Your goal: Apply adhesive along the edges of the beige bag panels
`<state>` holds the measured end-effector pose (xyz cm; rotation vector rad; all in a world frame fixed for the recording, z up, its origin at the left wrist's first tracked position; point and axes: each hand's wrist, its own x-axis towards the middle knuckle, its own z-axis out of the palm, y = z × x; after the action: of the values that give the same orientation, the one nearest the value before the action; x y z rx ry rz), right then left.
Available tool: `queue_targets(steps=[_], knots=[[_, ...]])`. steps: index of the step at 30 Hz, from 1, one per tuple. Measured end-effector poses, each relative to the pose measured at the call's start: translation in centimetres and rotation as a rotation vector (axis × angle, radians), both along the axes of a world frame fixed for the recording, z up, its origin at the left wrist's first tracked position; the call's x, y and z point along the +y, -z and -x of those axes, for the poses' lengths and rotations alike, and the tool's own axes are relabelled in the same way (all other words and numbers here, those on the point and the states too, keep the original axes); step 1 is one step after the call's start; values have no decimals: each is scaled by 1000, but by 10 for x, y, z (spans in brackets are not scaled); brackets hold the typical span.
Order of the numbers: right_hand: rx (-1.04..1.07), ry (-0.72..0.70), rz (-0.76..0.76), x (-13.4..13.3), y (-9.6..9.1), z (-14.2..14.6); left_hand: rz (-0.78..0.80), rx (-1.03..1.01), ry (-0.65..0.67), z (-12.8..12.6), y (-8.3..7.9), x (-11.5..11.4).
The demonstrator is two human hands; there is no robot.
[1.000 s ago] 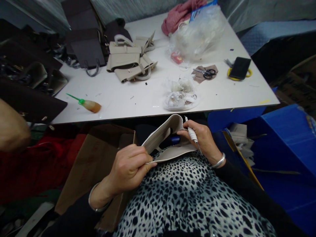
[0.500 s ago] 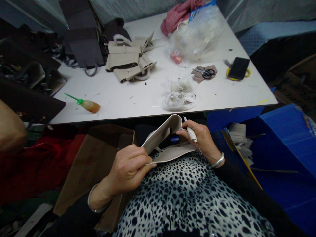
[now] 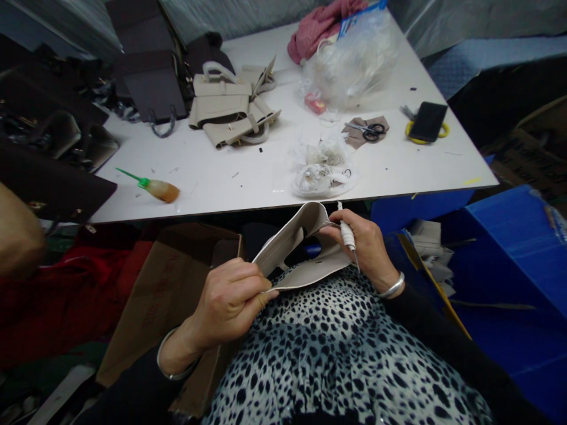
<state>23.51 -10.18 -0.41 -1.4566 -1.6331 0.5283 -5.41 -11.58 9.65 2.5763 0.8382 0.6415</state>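
Note:
My left hand is closed on the left corner of a beige bag body, which sits over my lap with its mouth spread. My right hand is closed around an awl with a white wrapped handle; its thin metal tip points down toward me. The thumb and index finger of that hand are at the bag's right edge, where a fine thread seems to show. Part of the bag's inside is in shadow.
On the white table lie a glue bottle, beige bag parts, a small plastic bag, scissors and a phone. A cardboard box stands left, a blue bin right. Another person's arm shows far left.
My right hand has shifted slightly right and away from the bag's edge, and the awl stands more upright. My left hand has barely moved.

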Motion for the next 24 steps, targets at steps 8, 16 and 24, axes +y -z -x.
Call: queue_targets(steps=[8,16,24], knots=[[100,110,-80,0,-9,-1,-11,9,-7,0,0,1],[401,-274,58,-14,-37,14,1,5,-12,-1,2,3],[331,-600,-33,-18,-49,32,-25,27,-28,-6,5,4]])
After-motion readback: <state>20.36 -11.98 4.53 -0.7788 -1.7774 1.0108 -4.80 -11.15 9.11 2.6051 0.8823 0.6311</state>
